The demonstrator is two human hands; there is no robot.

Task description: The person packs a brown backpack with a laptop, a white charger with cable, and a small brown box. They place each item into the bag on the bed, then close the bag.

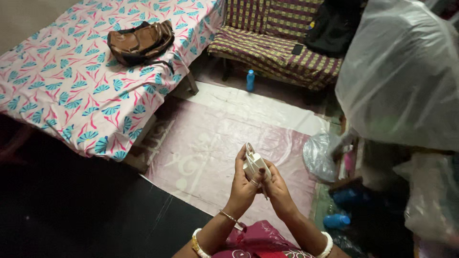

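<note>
At ten o'clock: brown bag [141, 42] lying on a patterned bed [71, 86].
Twelve o'clock: blue bottle [250, 80] on the floor before a checked couch [272, 50].
Centre, six o'clock: left hand [243, 184] and right hand [275, 187] both closed around a small white charger [253, 165], cord wound on it, above the pink mat [205, 153].
Three o'clock: clear plastic sheet [401, 76].

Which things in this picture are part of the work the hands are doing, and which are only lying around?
In hand:
- small white device with its cord
- left hand and right hand, both holding it

Lying about:
- brown bag on the bed
- blue bottle on the floor
- clear plastic bags
- pink floor mat
</note>
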